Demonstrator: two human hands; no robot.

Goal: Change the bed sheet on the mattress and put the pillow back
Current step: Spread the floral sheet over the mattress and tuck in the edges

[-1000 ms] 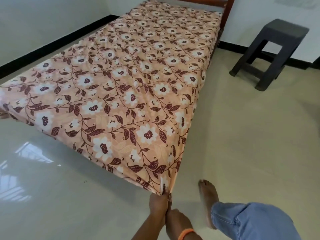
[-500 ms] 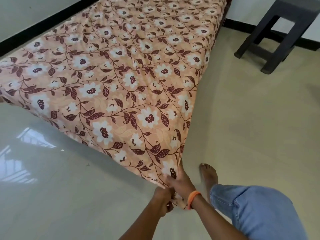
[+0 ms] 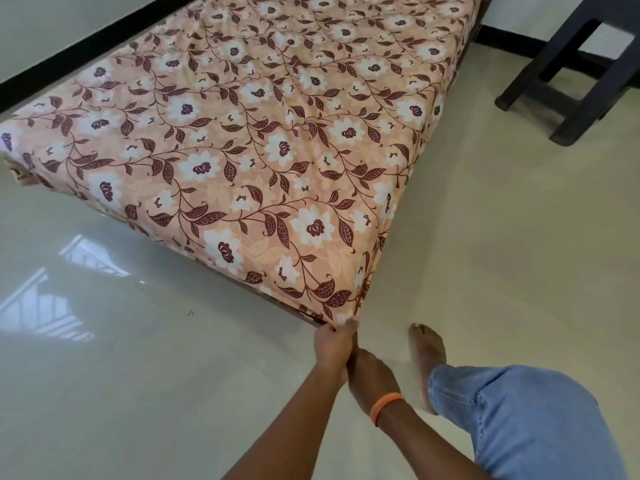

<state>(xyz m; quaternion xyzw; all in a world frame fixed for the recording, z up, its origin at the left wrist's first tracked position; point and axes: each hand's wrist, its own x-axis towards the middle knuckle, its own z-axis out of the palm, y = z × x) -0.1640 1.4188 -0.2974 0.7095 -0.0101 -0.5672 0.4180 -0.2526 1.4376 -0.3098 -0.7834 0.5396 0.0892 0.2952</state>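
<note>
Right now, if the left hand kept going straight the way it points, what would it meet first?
The left hand points at the near corner of the floral bed sheet, which it already grips beside the right hand. Going on, it would likely press into the mattress corner under the sheet; depth is unclear.

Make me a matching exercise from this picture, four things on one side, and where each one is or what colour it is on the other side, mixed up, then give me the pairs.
Things:
1. bed sheet
2. stool
3. wristband
4. left hand

Descriptions:
A. orange, on the right wrist
B. peach with white flowers and dark red leaves
C. at the near corner of the bed, fingers on the sheet's hanging tip
D. black, standing on the floor at upper right

Pairs: 1-B, 2-D, 3-A, 4-C
</note>
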